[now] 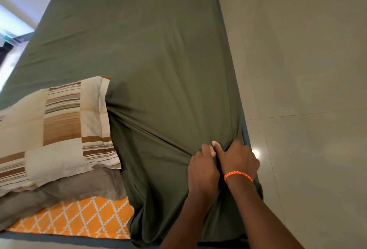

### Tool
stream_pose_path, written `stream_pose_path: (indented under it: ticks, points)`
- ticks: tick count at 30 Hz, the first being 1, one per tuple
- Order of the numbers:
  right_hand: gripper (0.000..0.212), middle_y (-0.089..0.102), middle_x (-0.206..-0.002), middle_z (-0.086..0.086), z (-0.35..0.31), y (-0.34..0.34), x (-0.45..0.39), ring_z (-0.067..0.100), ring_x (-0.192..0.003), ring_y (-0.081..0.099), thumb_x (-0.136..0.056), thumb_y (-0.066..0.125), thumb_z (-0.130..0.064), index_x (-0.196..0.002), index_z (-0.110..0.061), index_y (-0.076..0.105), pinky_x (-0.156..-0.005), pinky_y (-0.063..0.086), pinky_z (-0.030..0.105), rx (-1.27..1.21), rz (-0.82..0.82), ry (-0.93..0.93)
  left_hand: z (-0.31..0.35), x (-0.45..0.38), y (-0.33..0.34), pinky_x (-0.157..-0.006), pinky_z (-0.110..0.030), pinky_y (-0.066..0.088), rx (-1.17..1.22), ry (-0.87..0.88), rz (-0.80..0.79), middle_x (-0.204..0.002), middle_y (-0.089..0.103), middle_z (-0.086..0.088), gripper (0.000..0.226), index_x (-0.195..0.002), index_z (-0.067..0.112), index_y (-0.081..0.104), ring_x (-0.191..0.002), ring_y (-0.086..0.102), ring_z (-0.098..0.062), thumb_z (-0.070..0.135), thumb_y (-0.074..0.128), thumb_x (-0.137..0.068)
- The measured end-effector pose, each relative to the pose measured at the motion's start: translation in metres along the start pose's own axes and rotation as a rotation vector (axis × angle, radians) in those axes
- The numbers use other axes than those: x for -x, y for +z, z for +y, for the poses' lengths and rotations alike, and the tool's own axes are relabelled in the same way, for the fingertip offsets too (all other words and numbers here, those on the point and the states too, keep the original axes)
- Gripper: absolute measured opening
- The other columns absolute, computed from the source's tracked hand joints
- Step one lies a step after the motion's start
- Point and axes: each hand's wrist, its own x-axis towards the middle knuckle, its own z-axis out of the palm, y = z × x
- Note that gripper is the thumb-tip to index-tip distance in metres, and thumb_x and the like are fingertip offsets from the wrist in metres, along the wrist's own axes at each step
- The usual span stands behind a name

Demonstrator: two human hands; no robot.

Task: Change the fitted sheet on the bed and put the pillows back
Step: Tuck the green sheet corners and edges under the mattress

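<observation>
The green fitted sheet [151,54] is bunched and gripped by both hands, left hand [202,167] and right hand [237,159] side by side, at the bed's near right corner, its length stretched away from them toward the far end.

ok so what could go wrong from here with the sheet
1. Both hands, left and right, bunch the green sheet near the bed's right edge; pulling harder could drag it off the far corners, which are out of view.
2. The striped pillow lies on the sheet's left part, so it may pin the cloth and leave creases.
3. The near left corner is uncovered, showing the orange sheet.
</observation>
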Motion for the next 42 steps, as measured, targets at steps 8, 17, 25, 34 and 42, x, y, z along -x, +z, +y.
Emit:
stream_pose_path:
  ticks: [8, 17, 25, 34, 42]
  points:
    - [0.036, 0.053, -0.061, 0.003, 0.012, -0.021, 0.005, 0.021, -0.055, 0.052, -0.101, 0.057, -0.024, -0.067, -0.013, 0.058, -0.051, 0.044, 0.031, -0.158, 0.101, -0.075, 0.013, 0.015, -0.009, -0.068, -0.036, 0.027, 0.039, 0.084, 0.004, -0.081, 0.054, 0.003, 0.014, -0.092, 0.028, 0.044, -0.071, 0.042, -0.020, 0.016, 0.038, -0.096]
    - [0.044, 0.031, -0.049, -0.003, 0.023, -0.045, 0.011, 0.014, -0.039, 0.026, -0.091, 0.071, -0.012, -0.059, -0.019, 0.041, -0.048, 0.015, 0.017, -0.066, 0.202, -0.226, -0.018, 0.080, 0.021, -0.118, -0.046, 0.033, -0.149, 0.134, -0.005, -0.142, 0.050, -0.004, 0.048, -0.136, 0.021, 0.054, -0.133, 0.047, -0.024, 0.056, 0.046, -0.105]
    - [0.031, 0.050, -0.064, -0.001, 0.036, -0.009, 0.004, 0.021, -0.058, 0.050, -0.107, 0.050, -0.032, -0.085, -0.014, 0.060, -0.051, 0.033, 0.026, -0.122, 0.119, -0.169, -0.006, 0.074, 0.024, -0.074, -0.035, 0.045, -0.045, 0.141, 0.071, -0.095, 0.060, -0.002, 0.021, -0.104, 0.019, 0.056, -0.083, 0.055, -0.024, 0.009, 0.045, -0.090]
    - [0.044, 0.057, -0.079, -0.001, 0.043, -0.003, 0.025, 0.022, -0.078, 0.061, -0.101, 0.050, -0.061, -0.084, -0.021, 0.053, -0.067, 0.048, 0.034, -0.061, -0.217, -0.135, 0.009, 0.083, 0.028, -0.055, -0.025, 0.042, 0.035, 0.102, 0.068, -0.067, 0.060, 0.006, 0.018, -0.087, 0.023, 0.058, -0.056, 0.054, -0.013, 0.024, 0.045, -0.100]
    - [0.057, 0.036, -0.049, -0.002, 0.073, -0.007, 0.036, 0.015, -0.052, 0.032, -0.099, 0.067, -0.035, -0.056, -0.015, 0.036, -0.055, 0.032, 0.034, -0.817, -0.048, 0.097, 0.036, 0.074, 0.014, -0.049, -0.030, 0.046, -0.078, -0.042, -0.192, -0.061, 0.061, 0.007, 0.011, -0.077, 0.030, 0.052, -0.051, 0.059, -0.017, 0.028, 0.061, -0.081]
